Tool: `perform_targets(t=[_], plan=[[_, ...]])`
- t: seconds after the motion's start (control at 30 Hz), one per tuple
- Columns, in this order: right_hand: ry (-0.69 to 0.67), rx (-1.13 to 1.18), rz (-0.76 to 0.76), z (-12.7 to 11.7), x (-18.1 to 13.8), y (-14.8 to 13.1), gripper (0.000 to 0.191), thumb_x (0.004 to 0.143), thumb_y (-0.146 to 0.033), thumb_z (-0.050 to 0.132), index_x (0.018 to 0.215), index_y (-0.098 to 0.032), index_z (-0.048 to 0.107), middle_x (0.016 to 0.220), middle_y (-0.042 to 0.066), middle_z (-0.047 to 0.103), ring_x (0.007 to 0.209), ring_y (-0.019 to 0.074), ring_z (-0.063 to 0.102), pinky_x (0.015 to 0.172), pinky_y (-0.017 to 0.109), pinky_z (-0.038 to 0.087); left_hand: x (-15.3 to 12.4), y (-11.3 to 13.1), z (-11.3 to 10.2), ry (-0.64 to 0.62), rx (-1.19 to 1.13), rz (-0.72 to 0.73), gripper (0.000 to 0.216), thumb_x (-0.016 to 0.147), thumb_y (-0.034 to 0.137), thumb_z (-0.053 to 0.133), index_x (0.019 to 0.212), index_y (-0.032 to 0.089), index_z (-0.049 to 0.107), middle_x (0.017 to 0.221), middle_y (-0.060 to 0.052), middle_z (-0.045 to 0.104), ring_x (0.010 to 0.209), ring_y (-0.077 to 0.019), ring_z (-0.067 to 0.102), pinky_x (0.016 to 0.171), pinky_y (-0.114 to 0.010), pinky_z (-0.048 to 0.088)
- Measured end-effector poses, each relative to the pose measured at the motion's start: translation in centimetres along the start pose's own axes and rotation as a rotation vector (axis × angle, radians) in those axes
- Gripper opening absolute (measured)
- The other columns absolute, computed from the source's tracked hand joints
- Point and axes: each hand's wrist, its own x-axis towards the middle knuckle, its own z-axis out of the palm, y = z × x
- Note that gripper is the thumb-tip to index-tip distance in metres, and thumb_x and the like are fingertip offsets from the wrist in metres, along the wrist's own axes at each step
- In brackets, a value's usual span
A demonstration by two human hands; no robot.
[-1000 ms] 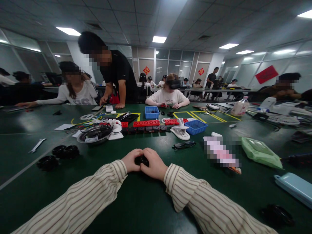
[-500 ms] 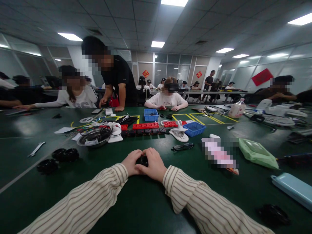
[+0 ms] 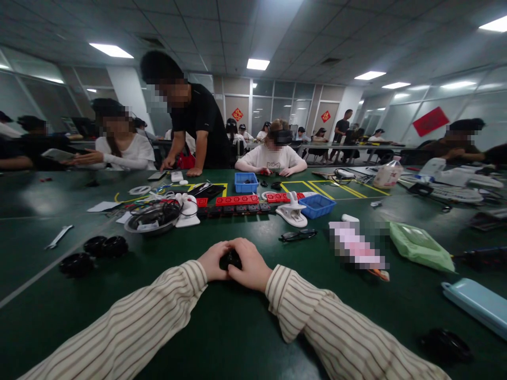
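My left hand [image 3: 213, 260] and my right hand [image 3: 250, 265] rest together on the green table [image 3: 222, 327], both curled around a small black part [image 3: 230, 259]. Only a sliver of that part shows between the fingers. Both forearms wear striped sleeves. A pair of black glasses [image 3: 298, 235] lies just beyond my right hand. A metal bowl [image 3: 152, 220] holding cables sits beyond my left hand.
Round black parts [image 3: 95, 250] and a wrench [image 3: 59, 236] lie at left. Red and black blocks [image 3: 237, 205], two blue bins [image 3: 317, 206] and a white clamp [image 3: 293, 212] stand mid-table. A green pouch [image 3: 420, 247] and a light-blue case [image 3: 475, 306] lie at right. Several people sit opposite.
My hands stay clasped on the black part with only slight finger shifts. The seated person at left has lifted a tablet off the table.
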Motion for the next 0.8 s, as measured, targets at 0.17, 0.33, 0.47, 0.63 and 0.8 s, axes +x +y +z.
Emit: perform_targets(t=[0.17, 0.33, 0.47, 0.63, 0.8], plan=[[0.053, -0.092, 0.086, 0.0, 0.1, -0.2, 0.040, 0.067, -0.036, 0.063, 0.098, -0.017, 0.047, 0.095, 0.006, 0.049, 0.089, 0.0203, 0.045, 0.080, 0.036, 0.037, 0.2, 0.9, -0.2, 0.048, 0.100, -0.033, 0.067, 0.046, 0.037, 0.074, 0.104, 0.014, 0.049, 0.098, -0.008, 0.053, 0.091, -0.0263, 0.050, 0.084, -0.041, 0.041], [0.075, -0.132, 0.134, 0.4, 0.1, 0.0, 0.026, 0.068, -0.026, 0.062, 0.089, -0.017, 0.050, 0.089, 0.004, 0.048, 0.086, 0.0182, 0.045, 0.078, 0.033, 0.038, 0.2, 1.5, -0.4, 0.056, 0.180, -0.008, 0.051, 0.050, 0.037, 0.071, 0.093, 0.015, 0.054, 0.088, -0.005, 0.055, 0.084, -0.0235, 0.051, 0.081, -0.039, 0.041], [0.068, -0.102, 0.089, 0.4, 0.2, 0.1, 0.019, 0.068, -0.021, 0.059, 0.085, -0.017, 0.051, 0.086, 0.003, 0.049, 0.085, 0.0176, 0.045, 0.077, 0.032, 0.038, 0.1, 1.2, -0.3, 0.069, 0.172, 0.016, 0.039, 0.053, 0.028, 0.067, 0.088, 0.016, 0.057, 0.089, -0.005, 0.056, 0.085, -0.0229, 0.051, 0.082, -0.037, 0.041], [0.035, -0.017, -0.011, 0.2, 0.1, 0.0, 0.022, 0.065, -0.012, 0.052, 0.087, -0.016, 0.051, 0.090, 0.004, 0.052, 0.086, 0.0182, 0.046, 0.080, 0.032, 0.037, -0.1, 0.6, -0.5, 0.037, 0.087, 0.056, 0.044, 0.051, 0.020, 0.066, 0.094, 0.015, 0.057, 0.094, -0.005, 0.055, 0.089, -0.0231, 0.051, 0.084, -0.036, 0.040], [-0.004, 0.010, -0.102, -0.1, 0.0, -0.2, 0.039, 0.061, -0.009, 0.049, 0.099, -0.016, 0.048, 0.097, 0.005, 0.053, 0.091, 0.0191, 0.046, 0.085, 0.034, 0.035, -0.1, 0.3, -0.5, 0.005, 0.027, 0.021, 0.041, 0.052, 0.022, 0.067, 0.091, 0.014, 0.057, 0.093, -0.005, 0.054, 0.090, -0.0234, 0.051, 0.083, -0.036, 0.042]])
